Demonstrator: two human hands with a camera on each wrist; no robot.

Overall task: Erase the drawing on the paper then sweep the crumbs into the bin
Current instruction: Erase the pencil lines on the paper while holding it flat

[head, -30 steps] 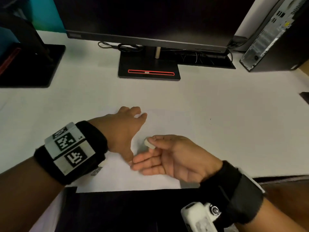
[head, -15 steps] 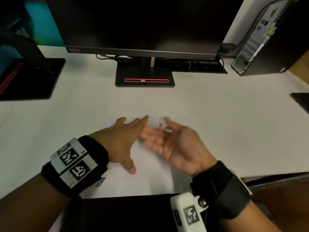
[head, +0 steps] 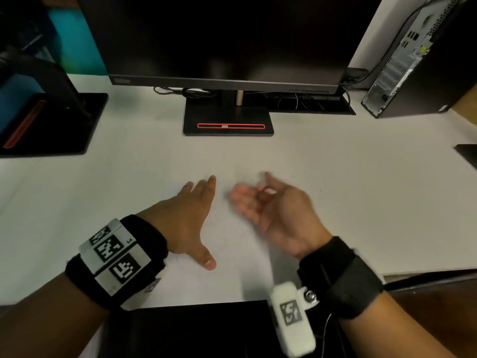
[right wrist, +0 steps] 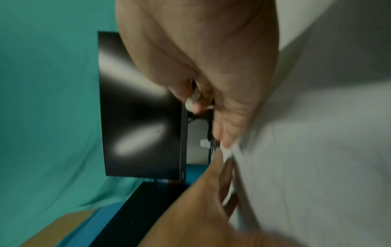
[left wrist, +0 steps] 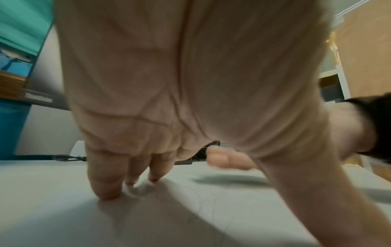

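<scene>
2 hands (head: 185,223) (head: 278,210), 1 paper (head: 232,244), 2 monitors (head: 227,37) (head: 33,81), 1 PC tower (head: 418,60).

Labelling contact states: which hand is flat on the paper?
The left hand: palm down, fingers straight, pressing the paper. The right hand is turned on its edge, motion-blurred, beside it.

A matt white sheet of paper (head: 240,244) lies on a smooth, matt white desk (head: 361,202). The monitor (head: 222,34) has a glossy black screen and a matt black plastic stand base (head: 228,117) with a red strip. The computer tower (head: 402,63) shows grey perforated metal. Black cloth wristbands (head: 346,277) carry white plastic blocks.
</scene>
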